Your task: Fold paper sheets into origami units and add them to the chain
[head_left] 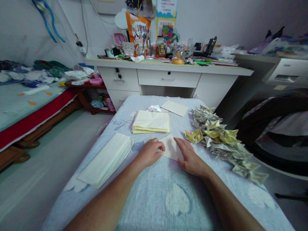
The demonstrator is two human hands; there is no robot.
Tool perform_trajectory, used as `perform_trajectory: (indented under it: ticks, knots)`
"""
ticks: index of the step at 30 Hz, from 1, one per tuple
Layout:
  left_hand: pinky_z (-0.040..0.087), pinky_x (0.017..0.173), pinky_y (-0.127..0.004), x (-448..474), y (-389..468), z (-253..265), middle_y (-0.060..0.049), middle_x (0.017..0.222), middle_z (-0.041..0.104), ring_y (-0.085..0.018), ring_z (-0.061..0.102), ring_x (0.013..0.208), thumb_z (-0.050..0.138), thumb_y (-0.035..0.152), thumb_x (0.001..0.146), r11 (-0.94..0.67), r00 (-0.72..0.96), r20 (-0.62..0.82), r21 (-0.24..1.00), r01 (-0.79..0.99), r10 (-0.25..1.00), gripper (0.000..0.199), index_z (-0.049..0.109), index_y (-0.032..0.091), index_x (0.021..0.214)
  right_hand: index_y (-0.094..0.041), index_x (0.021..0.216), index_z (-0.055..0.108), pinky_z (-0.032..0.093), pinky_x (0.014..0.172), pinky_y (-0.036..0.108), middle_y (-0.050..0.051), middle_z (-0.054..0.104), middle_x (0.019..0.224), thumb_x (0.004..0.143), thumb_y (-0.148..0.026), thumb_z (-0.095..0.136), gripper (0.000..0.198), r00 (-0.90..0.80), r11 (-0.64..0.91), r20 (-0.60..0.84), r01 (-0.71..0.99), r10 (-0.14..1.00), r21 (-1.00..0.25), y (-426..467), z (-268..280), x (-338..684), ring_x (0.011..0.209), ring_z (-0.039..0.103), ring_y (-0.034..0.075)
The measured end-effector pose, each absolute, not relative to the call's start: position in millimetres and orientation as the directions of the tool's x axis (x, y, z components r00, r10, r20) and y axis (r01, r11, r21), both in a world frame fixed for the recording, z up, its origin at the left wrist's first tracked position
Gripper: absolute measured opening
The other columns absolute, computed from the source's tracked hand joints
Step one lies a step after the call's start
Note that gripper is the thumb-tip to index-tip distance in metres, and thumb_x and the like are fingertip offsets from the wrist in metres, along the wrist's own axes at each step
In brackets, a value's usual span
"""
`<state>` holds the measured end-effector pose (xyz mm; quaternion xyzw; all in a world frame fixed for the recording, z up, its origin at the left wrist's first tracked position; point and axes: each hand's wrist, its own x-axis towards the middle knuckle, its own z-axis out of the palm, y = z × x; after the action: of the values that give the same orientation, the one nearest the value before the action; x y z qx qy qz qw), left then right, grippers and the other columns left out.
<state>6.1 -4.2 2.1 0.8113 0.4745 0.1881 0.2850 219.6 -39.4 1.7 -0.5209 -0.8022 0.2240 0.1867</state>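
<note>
The paper (171, 150) lies flat on the cloth-covered bench (146, 205), between the two hands and just in front of the stack (152, 120). The left hand (151, 154) has its fingers curled at the left side of the paper; whether this grip is pinching it, I cannot tell. The right hand (192, 159) rests at the right edge, its fingers stretched and the thumb apart, not closed on anything.

I think the paper is very light and rather thin, so it should bend easily and keep a crease, but it may also tear or wrinkle under a hard pull. On the soft cloth it could slide. Best is to hold it by edge or corner between thumb and fingertip, with the other palm lightly pressing.
</note>
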Motion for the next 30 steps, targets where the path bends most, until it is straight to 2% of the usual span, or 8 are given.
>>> perform_trajectory:
  ticks: [3,10,13,16,18,20,24,30]
  knots:
    - [0.042,0.083,-0.029,6,-5,2,-0.002,0.087,0.058,-0.018,0.056,0.09,0.057,0.017,0.075,-0.406,0.486,0.05,0.627,0.665,0.873,0.011,0.066,0.02,0.082,-0.009,0.143,0.029,0.023,0.11,0.051,0.019,0.037,0.141,0.073,-0.027,0.051,0.076,-0.331,0.338,0.12,0.753,0.936,-0.565,-36,-3,215,0.131,0.031,0.03]
    - [0.043,0.08,-0.028,7,-6,1,-0.002,0.085,0.056,-0.017,0.056,0.087,0.056,0.02,0.078,-0.436,0.491,0.084,0.606,0.665,0.867,0.009,0.064,0.02,0.081,-0.013,0.14,0.036,0.028,0.106,0.05,0.016,0.046,0.137,0.077,-0.027,0.046,0.065,-0.349,0.375,0.167,0.702,0.922,-0.605,-34,-2,210,0.126,0.038,0.029]
    - [0.043,0.08,-0.029,7,-6,0,-0.002,0.086,0.055,-0.018,0.055,0.087,0.057,0.021,0.079,-0.442,0.491,0.091,0.597,0.669,0.866,0.008,0.064,0.02,0.082,-0.014,0.139,0.037,0.033,0.104,0.048,0.015,0.05,0.133,0.084,-0.036,0.046,0.06,-0.305,0.35,0.19,0.652,0.933,-0.672,-35,2,210,0.121,0.044,0.028]
    - [0.044,0.082,-0.03,7,-7,0,-0.002,0.09,0.054,-0.018,0.055,0.088,0.059,0.021,0.078,-0.429,0.482,0.082,0.605,0.671,0.872,0.007,0.062,0.021,0.084,-0.014,0.139,0.036,0.042,0.095,0.041,0.013,0.056,0.122,0.084,-0.039,0.051,0.062,-0.232,0.296,0.194,0.582,0.953,-0.758,-35,2,208,0.107,0.054,0.023]
    - [0.044,0.086,-0.032,7,-8,0,-0.002,0.095,0.053,-0.019,0.055,0.093,0.061,0.02,0.076,-0.41,0.461,0.085,0.618,0.671,0.883,0.013,0.061,0.021,0.089,-0.015,0.137,0.036,0.046,0.087,0.036,0.011,0.059,0.114,0.082,-0.034,0.055,0.061,-0.188,0.266,0.193,0.564,0.963,-0.781,-33,0,207,0.094,0.059,0.02]
    - [0.042,0.094,-0.035,7,-8,-1,-0.003,0.104,0.05,-0.02,0.053,0.103,0.064,0.018,0.073,-0.396,0.42,0.12,0.63,0.668,0.9,0.028,0.058,0.022,0.1,-0.016,0.135,0.036,0.048,0.08,0.033,0.009,0.061,0.109,0.08,-0.025,0.055,0.059,-0.151,0.239,0.186,0.571,0.971,-0.785,-31,-2,207,0.084,0.059,0.017]
    - [0.034,0.104,-0.04,7,-8,-4,-0.005,0.123,0.041,-0.024,0.043,0.12,0.07,0.019,0.067,-0.395,0.366,0.183,0.626,0.672,0.913,0.055,0.048,0.026,0.118,-0.017,0.132,0.039,0.047,0.076,0.03,0.007,0.062,0.102,0.078,-0.014,0.05,0.056,-0.15,0.223,0.167,0.556,0.974,-0.8,-29,-5,207,0.081,0.059,0.015]
    - [0.032,0.104,-0.039,7,-7,-5,-0.006,0.127,0.044,-0.025,0.041,0.121,0.072,0.023,0.068,-0.416,0.397,0.168,0.582,0.699,0.902,0.062,0.045,0.028,0.123,-0.015,0.13,0.042,0.043,0.069,0.028,0.002,0.063,0.083,0.081,-0.015,0.047,0.049,-0.199,0.254,0.167,0.592,0.966,-0.765,-31,0,207,0.072,0.056,0.015]
